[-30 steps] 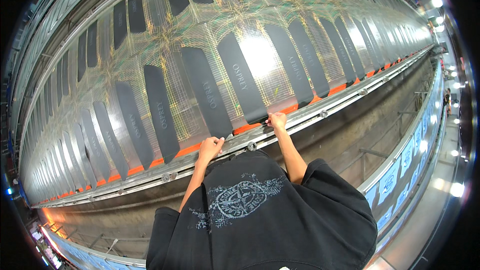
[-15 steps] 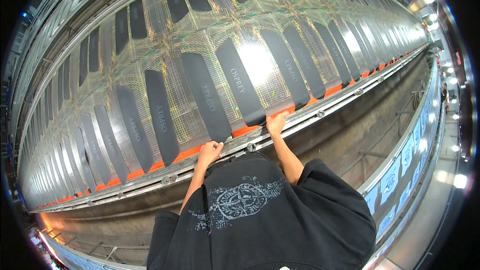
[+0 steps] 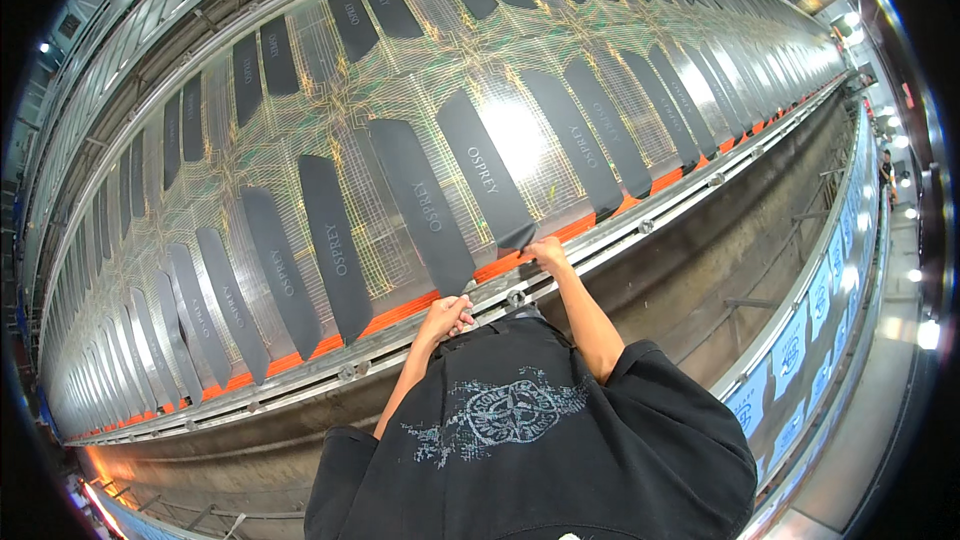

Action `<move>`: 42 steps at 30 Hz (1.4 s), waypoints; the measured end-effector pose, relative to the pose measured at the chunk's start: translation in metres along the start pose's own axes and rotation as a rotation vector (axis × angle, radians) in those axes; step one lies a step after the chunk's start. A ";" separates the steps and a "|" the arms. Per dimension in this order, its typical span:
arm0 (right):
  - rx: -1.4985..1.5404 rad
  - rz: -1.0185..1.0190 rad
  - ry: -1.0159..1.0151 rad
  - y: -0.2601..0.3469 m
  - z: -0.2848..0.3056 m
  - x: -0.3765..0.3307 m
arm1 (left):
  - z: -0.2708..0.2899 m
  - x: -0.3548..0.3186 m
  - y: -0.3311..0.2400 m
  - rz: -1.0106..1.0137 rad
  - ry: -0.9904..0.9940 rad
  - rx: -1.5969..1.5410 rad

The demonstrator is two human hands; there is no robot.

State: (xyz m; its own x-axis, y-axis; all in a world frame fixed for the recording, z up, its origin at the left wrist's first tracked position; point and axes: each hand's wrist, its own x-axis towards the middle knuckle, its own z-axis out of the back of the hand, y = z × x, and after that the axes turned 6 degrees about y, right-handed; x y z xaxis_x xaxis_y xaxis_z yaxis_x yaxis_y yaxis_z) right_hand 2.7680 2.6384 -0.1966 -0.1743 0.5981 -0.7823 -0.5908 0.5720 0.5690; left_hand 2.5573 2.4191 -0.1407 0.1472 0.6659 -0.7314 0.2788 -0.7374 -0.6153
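Observation:
Several dark fabric panels with pale lettering lie in rows on a long sloping table printed with fine coloured lines. My right hand (image 3: 548, 254) pinches the near corner of one panel (image 3: 480, 162), whose end is lifted and folded back from the surface. Left of it, my left hand (image 3: 446, 318) is at the table's near edge, just below the tip of the neighbouring panel (image 3: 420, 190). Its fingers are curled closed; anything between them is too small or hidden to make out.
An orange strip (image 3: 385, 317) runs along the table's near border, beside a metal rail (image 3: 430, 325) with round fittings. Beyond the rail lies a trough (image 3: 680, 265). At the right, a curved rack (image 3: 790, 340) carries pale blue printed pieces. A bright glare sits on the table.
The near end of the panel at my right hand has come up and folded back. My right hand has drawn slightly toward me. The view has shifted a little.

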 end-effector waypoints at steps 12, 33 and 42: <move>0.278 -0.099 0.119 0.026 0.011 -0.020 | -0.051 0.085 -0.045 0.145 -0.025 -0.162; 0.401 1.289 0.703 0.383 0.091 -0.166 | -0.142 -0.038 -0.405 -1.012 -0.734 -0.405; -0.363 0.860 1.164 0.294 0.169 -0.135 | -0.073 0.011 -0.363 -1.101 0.313 -0.931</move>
State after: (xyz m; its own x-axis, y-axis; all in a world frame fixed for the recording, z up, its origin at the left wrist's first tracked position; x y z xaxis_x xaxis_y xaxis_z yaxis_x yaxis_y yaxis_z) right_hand 2.7506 2.8209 0.1190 -0.9737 -0.2010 -0.1071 -0.1122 0.0137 0.9936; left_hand 2.5266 2.7020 0.0962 -0.3772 0.9162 0.1352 0.8616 0.4007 -0.3115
